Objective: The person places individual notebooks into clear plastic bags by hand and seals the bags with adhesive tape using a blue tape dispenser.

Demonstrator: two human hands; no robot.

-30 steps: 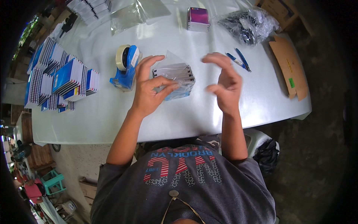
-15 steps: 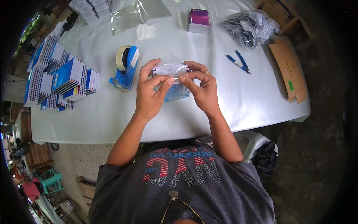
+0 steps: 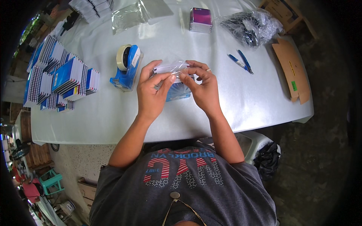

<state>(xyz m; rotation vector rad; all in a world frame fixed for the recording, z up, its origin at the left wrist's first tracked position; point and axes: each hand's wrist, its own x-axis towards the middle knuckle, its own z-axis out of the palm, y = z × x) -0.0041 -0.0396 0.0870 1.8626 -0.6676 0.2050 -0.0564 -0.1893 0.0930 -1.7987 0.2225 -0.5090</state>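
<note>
Between my hands is a small stack of notebooks (image 3: 179,92) with blue covers, partly wrapped in a clear plastic bag (image 3: 172,68). My left hand (image 3: 151,88) pinches the plastic with thumb and forefinger at the near upper edge of the stack, other fingers along its left side. My right hand (image 3: 203,84) does the same from the right, its thumb close to the left thumb. Much of the stack is hidden by my fingers. To the left stands a blue tape dispenser (image 3: 130,69) holding a roll of tape (image 3: 121,57).
Piles of blue spiral notebooks (image 3: 68,77) cover the table's left. Farther back lie clear plastic sheets (image 3: 128,17), a purple-covered notebook stack (image 3: 201,19) and a filled plastic bag (image 3: 250,28). Two blue pens (image 3: 243,62) and a cardboard piece (image 3: 289,69) are at right.
Both thumbs have shifted slightly along the plastic edge, and the bag's flap lies a little differently over the stack. The grip stays in the same place.
</note>
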